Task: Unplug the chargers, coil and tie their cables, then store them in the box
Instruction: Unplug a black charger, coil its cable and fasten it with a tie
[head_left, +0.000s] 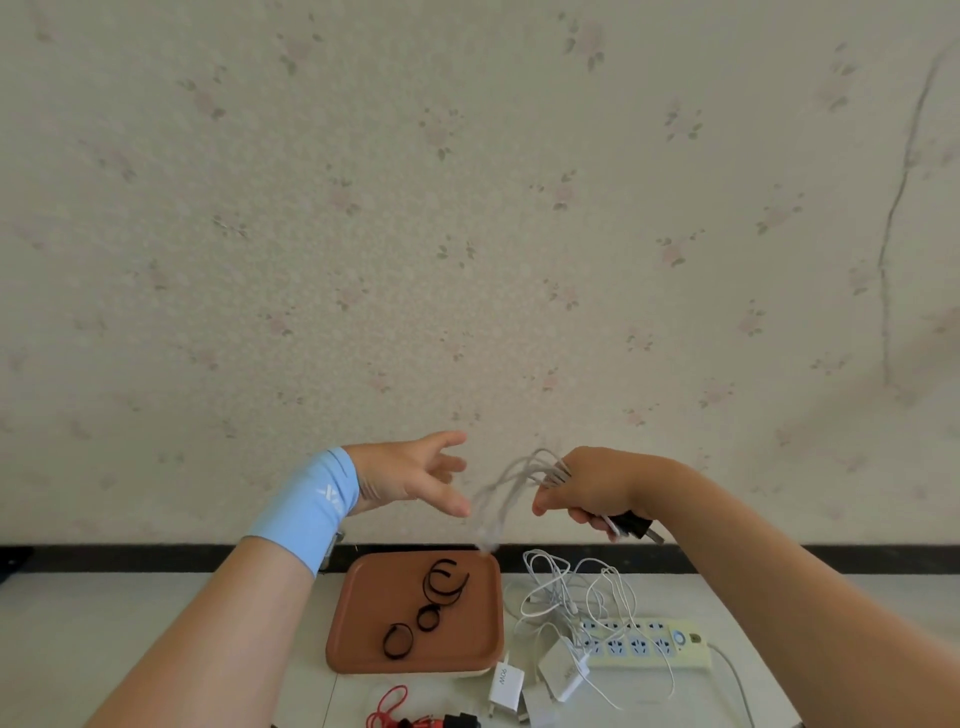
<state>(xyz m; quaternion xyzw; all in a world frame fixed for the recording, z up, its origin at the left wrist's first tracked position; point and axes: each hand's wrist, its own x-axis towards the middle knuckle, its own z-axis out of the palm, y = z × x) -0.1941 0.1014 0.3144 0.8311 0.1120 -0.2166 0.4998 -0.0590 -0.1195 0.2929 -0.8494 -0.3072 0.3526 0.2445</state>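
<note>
A bundle of thin white cable loops (514, 475), blurred, perhaps several turns, is gripped together with a black charger plug (631, 524) in the curled right hand (592, 488), raised above the table. The loops are fanned leftward toward the left hand (410, 478), which is held empty and spread just beside them. Black strap ties (441, 582) are laid on the reddish-brown plastic tray (358, 623) below.

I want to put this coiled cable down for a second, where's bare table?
Bare table lies left of the brown tray. A smaller patch sits behind the power strip. Between tray and strip it is crowded with loose white cables and chargers; the red cable fills the near edge.
</note>
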